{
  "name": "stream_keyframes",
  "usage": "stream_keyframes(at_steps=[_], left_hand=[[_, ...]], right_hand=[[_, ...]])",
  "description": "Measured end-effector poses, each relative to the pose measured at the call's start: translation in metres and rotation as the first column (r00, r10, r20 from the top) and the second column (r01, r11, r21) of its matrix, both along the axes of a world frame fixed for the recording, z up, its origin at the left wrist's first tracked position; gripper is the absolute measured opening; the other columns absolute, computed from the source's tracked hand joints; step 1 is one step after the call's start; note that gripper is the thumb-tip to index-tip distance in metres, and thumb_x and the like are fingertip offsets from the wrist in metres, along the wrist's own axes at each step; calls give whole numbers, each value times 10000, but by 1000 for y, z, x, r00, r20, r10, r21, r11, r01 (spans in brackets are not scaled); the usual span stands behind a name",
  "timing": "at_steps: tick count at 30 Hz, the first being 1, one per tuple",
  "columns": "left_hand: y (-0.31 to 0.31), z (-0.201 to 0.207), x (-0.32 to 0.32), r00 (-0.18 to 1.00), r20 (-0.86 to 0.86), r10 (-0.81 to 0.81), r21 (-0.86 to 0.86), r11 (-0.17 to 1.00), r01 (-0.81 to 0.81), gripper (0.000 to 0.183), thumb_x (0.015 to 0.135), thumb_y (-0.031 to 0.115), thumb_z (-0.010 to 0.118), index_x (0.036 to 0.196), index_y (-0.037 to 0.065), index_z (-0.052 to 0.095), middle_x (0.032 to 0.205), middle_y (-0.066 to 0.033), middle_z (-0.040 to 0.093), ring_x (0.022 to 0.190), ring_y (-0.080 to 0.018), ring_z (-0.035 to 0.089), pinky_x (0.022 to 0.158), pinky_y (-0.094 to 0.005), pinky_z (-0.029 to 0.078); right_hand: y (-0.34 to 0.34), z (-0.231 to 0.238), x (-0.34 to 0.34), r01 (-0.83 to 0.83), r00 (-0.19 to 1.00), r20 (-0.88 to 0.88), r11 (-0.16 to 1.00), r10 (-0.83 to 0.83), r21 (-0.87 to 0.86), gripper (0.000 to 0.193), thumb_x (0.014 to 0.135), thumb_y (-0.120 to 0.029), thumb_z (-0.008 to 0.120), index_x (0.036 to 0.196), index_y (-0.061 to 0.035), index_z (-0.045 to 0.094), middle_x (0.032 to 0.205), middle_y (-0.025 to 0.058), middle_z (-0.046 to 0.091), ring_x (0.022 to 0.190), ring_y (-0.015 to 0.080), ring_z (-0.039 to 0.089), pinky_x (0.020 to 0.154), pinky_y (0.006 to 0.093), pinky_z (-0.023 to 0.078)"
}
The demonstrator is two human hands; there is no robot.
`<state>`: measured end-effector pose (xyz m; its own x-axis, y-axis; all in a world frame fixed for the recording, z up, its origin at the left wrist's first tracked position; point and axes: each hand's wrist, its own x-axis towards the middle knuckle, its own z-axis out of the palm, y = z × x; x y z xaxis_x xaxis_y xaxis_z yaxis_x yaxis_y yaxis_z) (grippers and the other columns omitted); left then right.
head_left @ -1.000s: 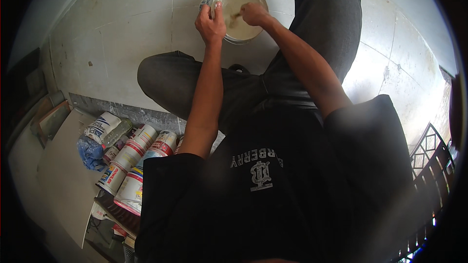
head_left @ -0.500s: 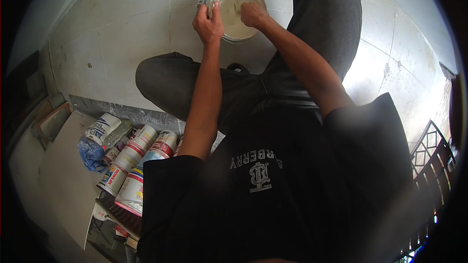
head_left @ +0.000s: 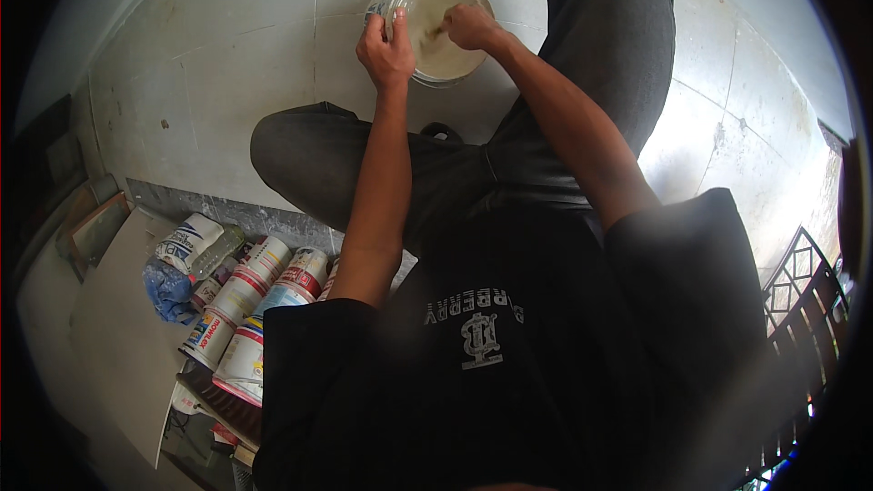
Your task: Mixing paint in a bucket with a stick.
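I reach my left forearm (head_left: 389, 159) nearly straight ahead, the thumb (head_left: 400, 29) of my left hand (head_left: 386, 56) standing apart from its bent fingers, while my right forearm (head_left: 564, 109) slants inward to my right hand (head_left: 471, 28), curled into a fist.

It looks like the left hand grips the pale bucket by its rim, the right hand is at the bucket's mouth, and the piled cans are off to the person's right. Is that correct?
Not quite: the piled cans are off to the person's left, as the head view shows. The left hand does grip the pale bucket by its rim, with the right hand at its mouth.
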<state>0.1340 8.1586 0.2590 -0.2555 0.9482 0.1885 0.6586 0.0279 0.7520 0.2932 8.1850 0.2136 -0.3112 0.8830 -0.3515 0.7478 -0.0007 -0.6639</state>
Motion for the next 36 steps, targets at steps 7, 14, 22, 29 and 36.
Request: stream_keyframes(at_steps=[7, 14, 22, 29, 36], left_hand=[[3, -2, -2, 1000, 20, 1, -9, 1000, -1, 416, 856, 328, 628, 674, 3, 442, 573, -128, 434, 526, -285, 425, 525, -415, 349], [6, 4, 2, 999, 46, 1, 11, 1000, -1, 405, 856, 320, 630, 682, 4, 446, 574, -125, 439, 528, -275, 427, 525, -410, 351], [5, -2, -5, 998, 55, -20, 7, 1000, 20, 418, 853, 324, 641, 689, -1, 436, 574, -109, 411, 531, -256, 395, 527, -396, 349], [14, -5, -2, 979, 193, 60, -16, 998, -58, 433, 875, 325, 633, 673, -4, 438, 560, -75, 419, 540, -185, 389, 531, -366, 355], [14, -9, -32, 977, 168, 131, -114, 987, -113, 470, 913, 374, 577, 692, -17, 440, 572, -67, 443, 562, -176, 392, 554, -365, 375]], right_hand=[[-1, 6, -2, 13, 1000, -12, 999, -13, -49, 225, 807, -112, 511, 856, 7, 696, 928, 254, 658, 876, 387, 652, 802, 447, 512], [-6, 6, -3, -1, 998, 61, 999, 3, -38, 212, 805, -128, 528, 841, 2, 691, 891, 255, 653, 843, 398, 646, 787, 465, 501], [-11, 5, -10, 68, 992, 110, 997, -63, -44, 197, 781, -107, 533, 853, -1, 682, 922, 260, 651, 846, 395, 650, 797, 467, 511], [-11, -10, -5, 26, 997, 80, 999, -22, -48, 239, 846, -152, 519, 892, 24, 674, 902, 280, 643, 858, 415, 644, 786, 477, 513], [-9, 51, -30, 132, 991, 19, 991, -131, -37, 252, 892, -191, 504, 916, 14, 647, 919, 262, 646, 874, 407, 645, 769, 466, 526]])
